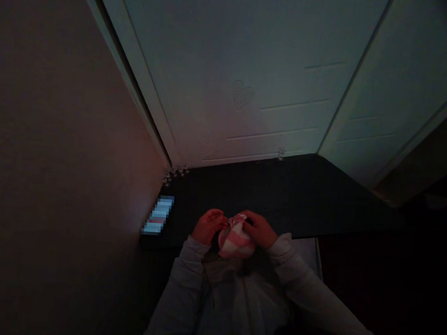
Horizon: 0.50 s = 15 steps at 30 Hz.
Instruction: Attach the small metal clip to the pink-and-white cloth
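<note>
Close to my body, at the front edge of the dark table, is a soft pink-and-white striped cloth item (pixel 236 244), bunched at the top. My right hand (pixel 259 228) grips its upper right side with the fingers bent over the gathered edge. On the other side, my left hand (pixel 208 226) has its fingertips pinched together at the upper left of the cloth. What lies between those fingertips is too dark and small to make out. The striped item bulges below both hands, so its contents, if any, are hidden.
A lit, pixelated phone screen (pixel 158 215) lies at the left end of the dark table (pixel 268 191). Several small shiny figures (pixel 175 173) cluster in the back left corner. Another small clear piece (pixel 281 153) stands by the white panel (pixel 231 61). A wall (pixel 67 151) borders the left.
</note>
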{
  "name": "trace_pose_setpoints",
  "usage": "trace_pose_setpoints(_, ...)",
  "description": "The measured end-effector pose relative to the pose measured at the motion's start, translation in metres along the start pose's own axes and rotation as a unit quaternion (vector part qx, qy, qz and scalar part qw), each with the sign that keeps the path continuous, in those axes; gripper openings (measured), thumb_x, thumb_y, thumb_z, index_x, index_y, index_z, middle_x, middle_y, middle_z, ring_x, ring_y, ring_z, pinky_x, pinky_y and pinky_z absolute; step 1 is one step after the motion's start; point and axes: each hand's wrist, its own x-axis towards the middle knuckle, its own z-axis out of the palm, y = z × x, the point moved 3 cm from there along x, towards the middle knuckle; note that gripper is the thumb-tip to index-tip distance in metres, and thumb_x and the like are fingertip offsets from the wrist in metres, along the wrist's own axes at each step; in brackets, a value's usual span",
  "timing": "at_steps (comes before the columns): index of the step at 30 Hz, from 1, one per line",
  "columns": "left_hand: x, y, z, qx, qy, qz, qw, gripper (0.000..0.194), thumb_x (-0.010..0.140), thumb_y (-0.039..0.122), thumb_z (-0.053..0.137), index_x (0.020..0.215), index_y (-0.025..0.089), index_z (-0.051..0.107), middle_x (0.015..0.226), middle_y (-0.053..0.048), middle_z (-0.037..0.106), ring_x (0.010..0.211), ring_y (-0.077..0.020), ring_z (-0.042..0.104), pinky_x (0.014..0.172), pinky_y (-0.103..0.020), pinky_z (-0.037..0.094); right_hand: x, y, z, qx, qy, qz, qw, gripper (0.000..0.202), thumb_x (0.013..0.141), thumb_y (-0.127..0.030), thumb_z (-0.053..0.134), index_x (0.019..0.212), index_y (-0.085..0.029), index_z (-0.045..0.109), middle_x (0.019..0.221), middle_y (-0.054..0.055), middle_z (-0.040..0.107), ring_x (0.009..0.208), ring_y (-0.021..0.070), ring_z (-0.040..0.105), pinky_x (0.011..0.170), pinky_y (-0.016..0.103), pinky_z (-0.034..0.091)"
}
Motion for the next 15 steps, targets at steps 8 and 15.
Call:
trace_pose_setpoints(8, 0.000, 0.002, 0.000, -0.043, 0.004, 0.020, 0.999, 0.028, 0.055, 0.016, 0.066, 0.078, 0.015, 0.050, 0.072, 0.001, 0.058, 0.065, -0.0102, 0.057, 0.067, -0.026, 0.044, 0.003, -0.002, -0.003, 0.022, 0.017, 0.028, 0.999, 0.028, 0.077, -0.030, 0.041, 0.098, -0.018, 0.054, 0.095, 0.004, 0.059, 0.086, 0.0162, 0.053, 0.075, 0.028, 0.040)
trace_pose_setpoints(15, 0.004, -0.003, 0.010, -0.014, 0.005, 0.066, 0.998, 0.026, 0.054, 0.016, 0.067, 0.073, 0.016, 0.049, 0.072, 0.001, 0.059, 0.065, -0.0094, 0.056, 0.063, -0.024, 0.042, 0.005, 0.005, -0.001, 0.087, 0.033, 0.065, 0.994, 0.035, 0.080, -0.042, 0.034, 0.093, -0.018, 0.056, 0.092, 0.003, 0.060, 0.083, 0.0153, 0.053, 0.074, 0.027, 0.041)
